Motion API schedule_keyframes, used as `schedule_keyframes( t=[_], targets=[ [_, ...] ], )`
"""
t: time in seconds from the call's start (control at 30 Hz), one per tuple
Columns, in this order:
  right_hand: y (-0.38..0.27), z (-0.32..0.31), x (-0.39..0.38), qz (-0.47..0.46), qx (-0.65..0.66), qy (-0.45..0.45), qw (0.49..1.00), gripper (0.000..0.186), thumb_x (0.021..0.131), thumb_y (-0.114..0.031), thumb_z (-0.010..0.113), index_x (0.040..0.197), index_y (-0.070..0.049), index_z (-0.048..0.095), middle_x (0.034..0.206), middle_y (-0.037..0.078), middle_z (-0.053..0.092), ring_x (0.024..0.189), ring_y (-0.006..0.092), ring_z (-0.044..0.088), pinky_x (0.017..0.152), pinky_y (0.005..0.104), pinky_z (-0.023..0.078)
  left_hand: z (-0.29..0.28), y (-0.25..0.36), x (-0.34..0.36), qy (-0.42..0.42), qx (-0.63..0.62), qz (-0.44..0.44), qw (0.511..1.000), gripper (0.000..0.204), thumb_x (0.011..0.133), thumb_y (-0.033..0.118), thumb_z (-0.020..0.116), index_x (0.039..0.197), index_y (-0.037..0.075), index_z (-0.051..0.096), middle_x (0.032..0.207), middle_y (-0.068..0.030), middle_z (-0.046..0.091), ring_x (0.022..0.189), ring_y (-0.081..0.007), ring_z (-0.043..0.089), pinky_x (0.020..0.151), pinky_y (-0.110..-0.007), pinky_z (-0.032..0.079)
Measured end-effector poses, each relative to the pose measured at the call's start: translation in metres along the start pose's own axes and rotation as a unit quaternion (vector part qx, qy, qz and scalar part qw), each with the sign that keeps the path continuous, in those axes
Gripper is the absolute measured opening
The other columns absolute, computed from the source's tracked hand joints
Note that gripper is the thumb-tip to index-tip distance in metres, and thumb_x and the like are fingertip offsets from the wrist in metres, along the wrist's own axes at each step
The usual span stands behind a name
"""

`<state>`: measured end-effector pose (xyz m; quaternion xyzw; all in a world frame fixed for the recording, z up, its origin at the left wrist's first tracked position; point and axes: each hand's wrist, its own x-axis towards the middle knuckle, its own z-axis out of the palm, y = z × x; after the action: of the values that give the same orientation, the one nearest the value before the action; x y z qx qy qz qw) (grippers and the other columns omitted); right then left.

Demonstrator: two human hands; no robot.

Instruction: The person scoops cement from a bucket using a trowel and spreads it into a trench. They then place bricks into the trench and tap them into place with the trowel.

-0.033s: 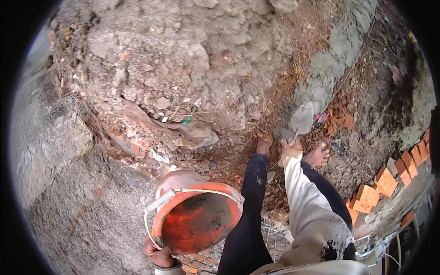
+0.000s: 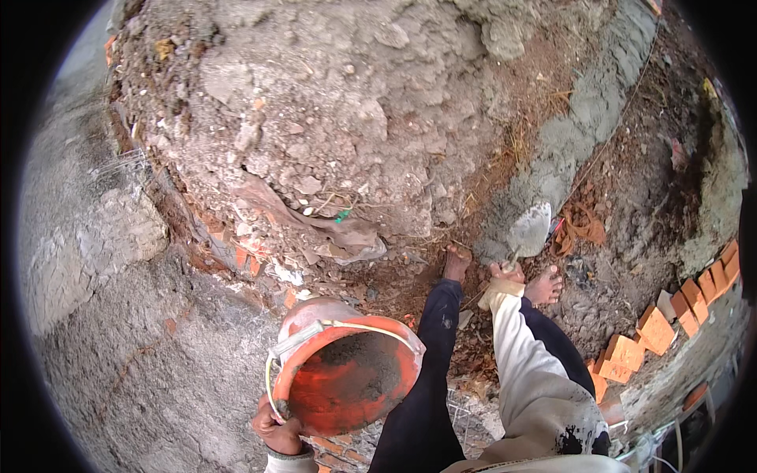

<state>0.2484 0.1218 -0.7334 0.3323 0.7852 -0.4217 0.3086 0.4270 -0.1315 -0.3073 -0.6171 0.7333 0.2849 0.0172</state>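
Observation:
My left hand [image 2: 277, 430] grips the rim of an orange bucket [image 2: 296, 347] at its near left edge, close to the pale handle. The bucket is tilted, and grey wet mortar [image 2: 371, 366] lies inside it. Down by my bare feet, my right hand [image 2: 506, 273] is closed around the handle of a trowel [image 2: 530, 230]. The trowel's pale, mortar-smeared blade lies over the near end of a long strip of wet mortar [image 2: 583, 118], which runs away to the upper right. A thin string [image 2: 611, 140] follows the strip's right side.
A row of orange bricks [image 2: 654, 329] curves along the right. Rubble and soil [image 2: 315, 102] fill the far middle, with a dirty crumpled sheet [image 2: 347, 236] on them. Rough concrete [image 2: 189, 355] spreads at the left. An orange-brown rag [image 2: 579, 229] lies right of the trowel.
The trowel and my right hand sit slightly lower and further right in the picture. The whole scene has shifted a little to the right; both grips are the same.

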Motion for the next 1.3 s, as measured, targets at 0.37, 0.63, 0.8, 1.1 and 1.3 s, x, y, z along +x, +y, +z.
schedule_keyframes(
  t=[0.37,0.63,0.8,1.1,1.3],
  targets=[
    [-0.474,-0.121,-0.306,-0.307,0.362,-0.308,0.825,0.041,0.083,-0.017,0.075,0.111,0.004,0.053,0.086,0.011,0.066,0.066,0.0162,0.064,0.059,0.0268,0.054,-0.015,0.066,-0.020,-0.030,-0.230,0.082,0.969,0.015,0.054,-0.008,0.061,0.062,-0.001,0.051,0.103,-0.0127,0.068,0.091,-0.0195,0.063,0.078,-0.031,0.048],
    [-0.396,-0.292,-0.355,-0.444,-0.150,-0.213,0.857,0.027,0.084,-0.021,0.063,0.097,-0.001,0.051,0.068,0.012,0.057,0.061,0.0264,0.061,0.059,0.0360,0.047,-0.049,0.151,-0.017,-0.050,-0.300,0.218,0.927,0.018,0.057,-0.007,0.060,0.074,-0.003,0.062,0.108,-0.0112,0.066,0.086,-0.0170,0.062,0.071,-0.028,0.050],
    [-0.345,-0.339,-0.386,-0.533,-0.308,-0.296,0.730,0.028,0.077,-0.016,0.061,0.098,0.000,0.051,0.084,0.022,0.053,0.084,0.0440,0.054,0.074,0.0460,0.046,-0.095,0.252,-0.026,-0.054,-0.307,0.270,0.911,0.031,0.060,-0.006,0.059,0.091,-0.005,0.066,0.106,-0.0099,0.068,0.088,-0.0161,0.064,0.074,-0.025,0.048],
    [-0.440,-0.251,-0.427,-0.460,-0.555,-0.046,0.692,0.034,0.090,-0.022,0.049,0.119,-0.005,0.055,0.110,0.012,0.058,0.090,0.0206,0.064,0.071,0.0395,0.052,-0.194,0.399,-0.056,-0.179,-0.364,0.468,0.785,0.044,0.062,-0.008,0.055,0.103,-0.002,0.068,0.078,0.0019,0.062,0.062,-0.0039,0.050,0.057,-0.021,0.044],
    [-0.466,-0.317,-0.447,-0.458,-0.456,-0.055,0.761,0.033,0.090,-0.022,0.051,0.117,-0.004,0.056,0.103,0.011,0.059,0.080,0.0194,0.063,0.065,0.0376,0.051,-0.203,0.428,-0.099,-0.128,-0.387,0.535,0.740,0.022,0.061,-0.007,0.055,0.082,-0.004,0.062,0.095,-0.0068,0.068,0.067,-0.0061,0.050,0.060,-0.020,0.041]
  ],
)
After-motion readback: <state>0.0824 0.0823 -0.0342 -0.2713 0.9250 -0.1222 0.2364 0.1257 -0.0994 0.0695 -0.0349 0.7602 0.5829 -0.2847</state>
